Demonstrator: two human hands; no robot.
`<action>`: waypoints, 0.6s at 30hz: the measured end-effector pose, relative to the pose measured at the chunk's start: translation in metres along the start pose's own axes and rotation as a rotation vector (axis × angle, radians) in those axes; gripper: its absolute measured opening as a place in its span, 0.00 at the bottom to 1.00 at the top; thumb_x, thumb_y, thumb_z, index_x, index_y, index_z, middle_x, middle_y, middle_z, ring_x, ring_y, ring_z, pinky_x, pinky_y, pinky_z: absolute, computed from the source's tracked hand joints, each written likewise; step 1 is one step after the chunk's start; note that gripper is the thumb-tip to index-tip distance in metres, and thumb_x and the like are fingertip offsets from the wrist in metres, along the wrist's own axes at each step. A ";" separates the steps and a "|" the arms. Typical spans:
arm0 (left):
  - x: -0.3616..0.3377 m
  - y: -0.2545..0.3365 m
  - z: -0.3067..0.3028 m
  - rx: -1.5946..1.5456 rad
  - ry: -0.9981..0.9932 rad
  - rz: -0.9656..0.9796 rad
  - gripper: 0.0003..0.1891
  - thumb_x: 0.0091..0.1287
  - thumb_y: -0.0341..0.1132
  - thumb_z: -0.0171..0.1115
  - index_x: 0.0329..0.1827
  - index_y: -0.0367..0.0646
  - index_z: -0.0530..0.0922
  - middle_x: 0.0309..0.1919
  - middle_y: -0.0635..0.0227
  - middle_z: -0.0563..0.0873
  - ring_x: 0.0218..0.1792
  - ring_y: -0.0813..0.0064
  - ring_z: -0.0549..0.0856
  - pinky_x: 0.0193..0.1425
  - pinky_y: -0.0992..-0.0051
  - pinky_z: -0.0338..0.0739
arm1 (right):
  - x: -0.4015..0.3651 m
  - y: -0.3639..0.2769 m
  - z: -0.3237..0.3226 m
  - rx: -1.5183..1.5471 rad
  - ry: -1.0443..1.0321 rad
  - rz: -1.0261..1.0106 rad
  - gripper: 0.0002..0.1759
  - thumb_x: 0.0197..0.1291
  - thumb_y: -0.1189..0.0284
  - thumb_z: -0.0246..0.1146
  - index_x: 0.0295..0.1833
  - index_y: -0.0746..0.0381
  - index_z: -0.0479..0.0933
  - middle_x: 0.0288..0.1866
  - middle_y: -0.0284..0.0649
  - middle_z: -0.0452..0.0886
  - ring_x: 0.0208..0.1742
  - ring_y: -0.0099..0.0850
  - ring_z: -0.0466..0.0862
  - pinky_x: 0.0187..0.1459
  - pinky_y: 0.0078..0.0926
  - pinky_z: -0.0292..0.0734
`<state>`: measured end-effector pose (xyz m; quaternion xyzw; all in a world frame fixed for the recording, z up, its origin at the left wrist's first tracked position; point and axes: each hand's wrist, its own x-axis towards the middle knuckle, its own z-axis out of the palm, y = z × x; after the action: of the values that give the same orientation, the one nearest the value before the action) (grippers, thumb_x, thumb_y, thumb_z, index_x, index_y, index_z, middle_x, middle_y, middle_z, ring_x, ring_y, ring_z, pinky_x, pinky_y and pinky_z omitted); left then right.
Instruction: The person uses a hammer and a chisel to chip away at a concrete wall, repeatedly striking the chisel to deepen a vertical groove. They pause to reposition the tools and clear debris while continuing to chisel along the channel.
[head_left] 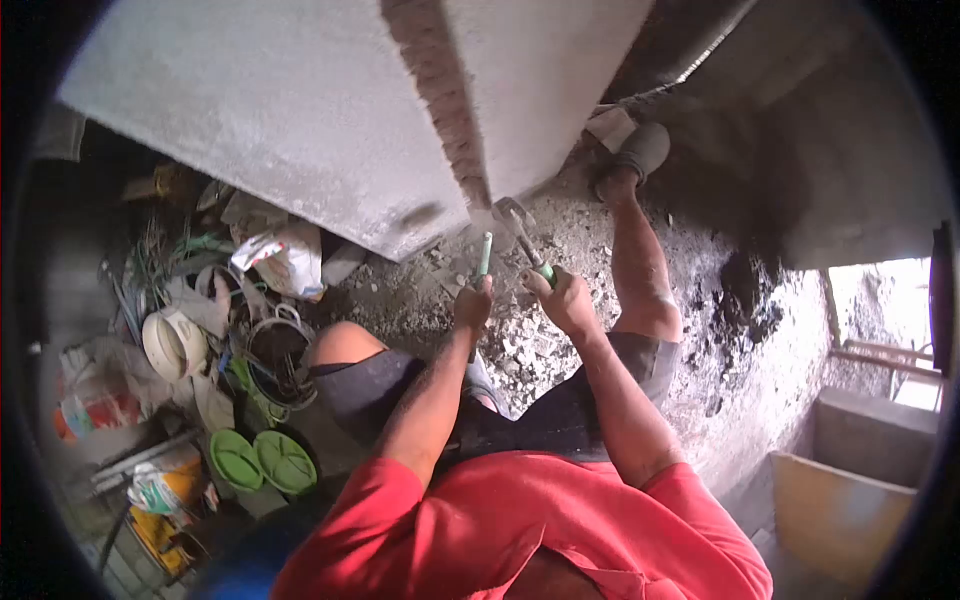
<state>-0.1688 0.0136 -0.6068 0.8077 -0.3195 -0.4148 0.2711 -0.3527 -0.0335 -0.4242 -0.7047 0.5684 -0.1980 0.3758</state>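
My left hand (473, 305) is closed around a pale green chisel (486, 254), whose upper end sticks up past my fingers. In my right hand (566, 302) is a hammer (528, 243) with a green grip, its metal head close to the bottom of a rough groove (440, 85). That groove runs down a grey plastered wall (270, 110) in front of me. Both hands are over broken rubble (530, 345) between my bent legs, the chisel left of the hammer.
On the left are a dark bucket (280, 355), green lids (285, 462), a cream helmet-like shell (174, 343), bags and a yellow-orange container (180, 480). A large tan-sided bin (840, 510) stands at lower right. A rough dark wall (800, 150) rises at right.
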 end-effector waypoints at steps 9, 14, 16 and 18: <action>-0.048 0.101 -0.078 0.062 0.187 0.323 0.27 0.76 0.55 0.51 0.43 0.33 0.78 0.32 0.41 0.86 0.35 0.39 0.85 0.39 0.49 0.76 | -0.025 -0.049 -0.088 0.747 -0.010 0.239 0.24 0.72 0.50 0.60 0.33 0.59 0.74 0.18 0.28 0.69 0.18 0.18 0.69 0.21 0.22 0.64; -0.067 0.137 -0.107 0.280 0.354 0.530 0.24 0.77 0.53 0.49 0.40 0.37 0.77 0.33 0.39 0.85 0.39 0.33 0.83 0.43 0.44 0.75 | -0.046 -0.026 -0.078 0.804 -0.013 0.222 0.23 0.73 0.52 0.59 0.31 0.59 0.72 0.18 0.28 0.70 0.18 0.18 0.68 0.21 0.23 0.64; -0.063 0.140 -0.110 0.321 0.357 0.517 0.24 0.77 0.53 0.49 0.40 0.37 0.77 0.33 0.39 0.85 0.39 0.33 0.83 0.42 0.43 0.75 | -0.051 -0.023 -0.076 0.736 -0.049 0.225 0.26 0.72 0.50 0.59 0.31 0.61 0.72 0.18 0.29 0.69 0.16 0.20 0.68 0.19 0.23 0.64; -0.058 0.142 -0.112 0.362 0.342 0.489 0.23 0.77 0.53 0.49 0.41 0.37 0.76 0.34 0.38 0.85 0.39 0.33 0.84 0.42 0.43 0.76 | -0.055 -0.022 -0.074 0.733 -0.055 0.217 0.26 0.72 0.49 0.59 0.31 0.61 0.72 0.17 0.29 0.70 0.16 0.20 0.69 0.20 0.23 0.65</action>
<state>-0.1426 -0.0162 -0.4210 0.8000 -0.5218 -0.1327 0.2645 -0.4054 -0.0022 -0.3525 -0.4641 0.5210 -0.3281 0.6368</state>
